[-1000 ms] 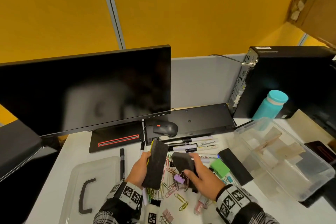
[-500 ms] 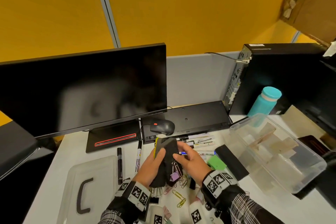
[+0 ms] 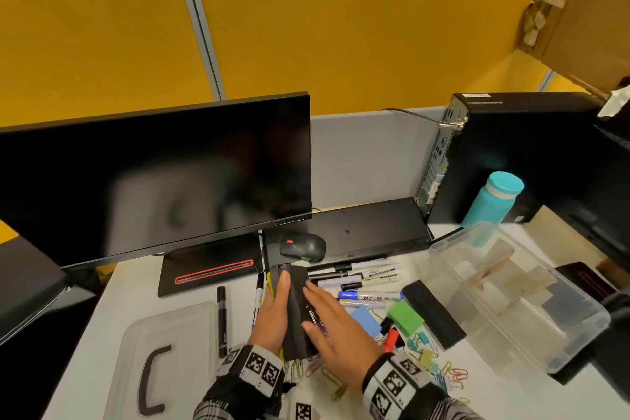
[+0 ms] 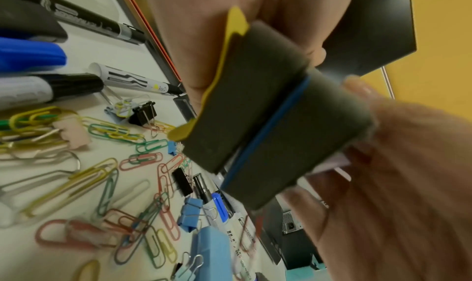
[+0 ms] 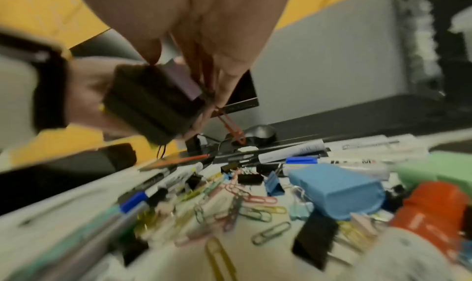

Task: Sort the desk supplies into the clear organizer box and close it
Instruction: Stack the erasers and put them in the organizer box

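Left hand: gripped two stacked erasers.
Right hand: fingers straight, pressed flat against the erasers.
Box: open, well right.

Two dark felt erasers pressed together upright; clear organizer box open.

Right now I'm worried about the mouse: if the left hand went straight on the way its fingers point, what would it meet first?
Probably the black mouse: the left hand, gripping the stacked erasers, points at it. Depth is unclear.
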